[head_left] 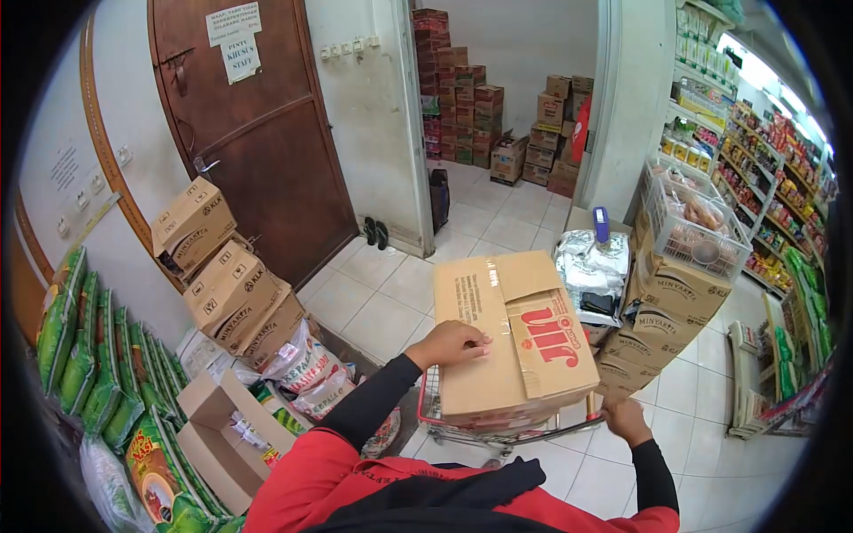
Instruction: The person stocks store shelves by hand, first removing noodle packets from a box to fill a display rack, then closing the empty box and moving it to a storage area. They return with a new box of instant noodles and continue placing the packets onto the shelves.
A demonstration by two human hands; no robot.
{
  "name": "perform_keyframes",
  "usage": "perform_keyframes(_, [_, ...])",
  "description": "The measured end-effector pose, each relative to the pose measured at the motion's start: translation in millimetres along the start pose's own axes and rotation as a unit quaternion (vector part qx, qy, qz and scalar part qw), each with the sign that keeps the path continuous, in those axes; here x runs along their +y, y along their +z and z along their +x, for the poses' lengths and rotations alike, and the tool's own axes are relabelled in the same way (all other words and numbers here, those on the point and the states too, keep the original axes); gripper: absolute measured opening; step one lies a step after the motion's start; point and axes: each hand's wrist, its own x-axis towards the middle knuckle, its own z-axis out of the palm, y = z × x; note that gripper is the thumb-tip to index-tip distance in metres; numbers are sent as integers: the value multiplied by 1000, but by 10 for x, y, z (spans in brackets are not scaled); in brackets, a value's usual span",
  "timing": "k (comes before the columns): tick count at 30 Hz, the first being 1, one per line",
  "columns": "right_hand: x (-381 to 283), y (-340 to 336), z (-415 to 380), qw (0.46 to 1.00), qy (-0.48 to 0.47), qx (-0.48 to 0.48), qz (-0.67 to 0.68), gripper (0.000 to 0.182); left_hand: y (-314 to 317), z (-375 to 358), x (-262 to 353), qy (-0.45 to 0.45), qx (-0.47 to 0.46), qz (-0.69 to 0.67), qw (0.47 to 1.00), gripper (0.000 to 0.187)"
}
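Observation:
A large brown cardboard box (471,373) with red lettering rests on a shopping cart (506,437) right in front of me. My left hand (451,344) lies on the left part of the box's top, its fingers curled together near the taped seam; whether anything is between them is too small to tell. My right hand (626,419) is closed on the cart's handle at the box's lower right corner. Black sleeves cover both forearms.
Stacked cartons (656,333) stand right of the cart, topped by a white basket (697,222). More cartons (235,293), rice sacks (306,360) and an open box (222,444) line the left. Behind are a brown door (258,133) and a doorway to a room of boxes (471,115).

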Motion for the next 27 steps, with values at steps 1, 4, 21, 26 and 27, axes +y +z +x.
perform_keyframes(1, [-97,-74,-90,999,-20,-22,11,27,-39,-23,85,-20,-40,56,997,36])
perform_keyframes(4, [-260,112,-321,997,-52,-42,46,31,151,-248,468,4,24,246,969,53])
perform_keyframes(21, [-1523,235,352,990,93,25,100,31,-191,100,-533,50,52,240,968,59])
perform_keyframes(26, [-1614,496,1196,970,149,-7,193,31,-542,589,-1350,24,74,202,976,58])
perform_keyframes(27, [-1636,567,1359,970,154,-12,190,31,-616,670,-1449,-22,105,218,970,60])
